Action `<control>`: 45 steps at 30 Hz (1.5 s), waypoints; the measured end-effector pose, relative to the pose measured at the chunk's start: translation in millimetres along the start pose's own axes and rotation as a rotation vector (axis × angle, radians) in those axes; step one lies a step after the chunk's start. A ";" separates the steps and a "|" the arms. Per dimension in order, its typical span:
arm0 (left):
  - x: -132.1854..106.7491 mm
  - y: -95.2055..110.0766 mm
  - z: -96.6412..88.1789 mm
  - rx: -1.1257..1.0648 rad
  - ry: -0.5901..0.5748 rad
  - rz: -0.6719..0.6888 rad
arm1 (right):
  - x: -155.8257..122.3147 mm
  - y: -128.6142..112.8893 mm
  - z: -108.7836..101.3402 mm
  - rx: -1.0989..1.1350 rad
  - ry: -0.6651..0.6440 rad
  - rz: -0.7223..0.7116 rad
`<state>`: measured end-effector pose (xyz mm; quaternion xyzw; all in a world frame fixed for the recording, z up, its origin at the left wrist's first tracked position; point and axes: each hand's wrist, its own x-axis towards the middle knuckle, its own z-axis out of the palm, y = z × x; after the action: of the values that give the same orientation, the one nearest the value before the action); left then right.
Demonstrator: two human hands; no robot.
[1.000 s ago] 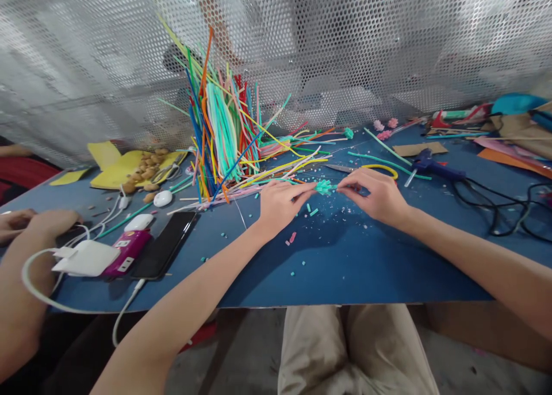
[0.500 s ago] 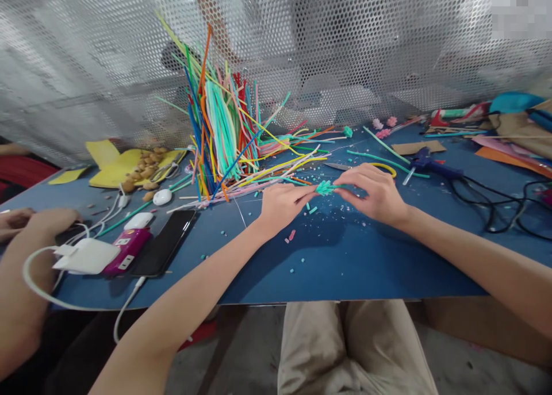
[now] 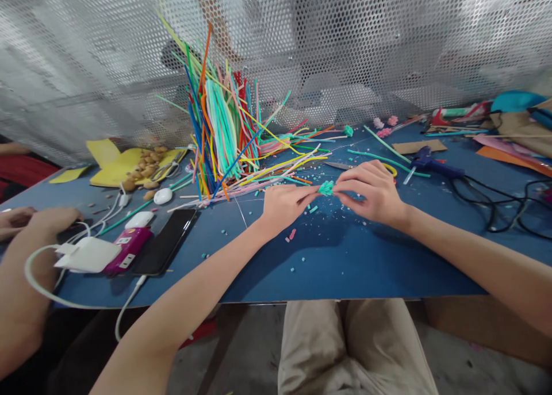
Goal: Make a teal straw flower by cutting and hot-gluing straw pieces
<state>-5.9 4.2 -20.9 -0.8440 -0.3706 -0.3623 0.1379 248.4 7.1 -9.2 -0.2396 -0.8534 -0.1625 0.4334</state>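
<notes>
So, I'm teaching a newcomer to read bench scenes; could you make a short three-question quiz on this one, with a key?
1. True or false: a black phone lies on the table, to the left of the person's left hand.

2. What colour is the tufted piece between the fingertips of the left hand and the right hand?
a) orange
b) purple
c) turquoise

3. Fill in: the glue gun is nearer to the person's ____ hand.

Key: 1 true; 2 c; 3 right.
</notes>
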 end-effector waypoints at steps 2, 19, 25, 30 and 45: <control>0.5 0.4 0.3 -0.001 0.029 0.015 | 0.5 -0.5 0.1 -0.010 0.002 0.004; 2.1 1.8 -0.2 -0.044 0.104 0.058 | 1.8 -4.3 0.2 -0.033 0.016 0.050; 2.0 2.6 -1.6 -0.051 0.064 0.029 | -1.5 -3.4 1.8 -0.007 -0.013 0.088; 3.1 3.2 -2.8 -0.041 0.035 0.017 | -1.0 -3.7 1.5 -0.002 -0.022 0.100; 2.6 0.1 -1.2 -0.051 0.082 0.031 | 0.4 3.0 -4.7 0.028 -0.008 0.089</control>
<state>-5.2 4.8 -18.2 -0.8375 -0.3420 -0.4037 0.1368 252.9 7.4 -5.9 -0.2720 -0.8458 -0.1300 0.4402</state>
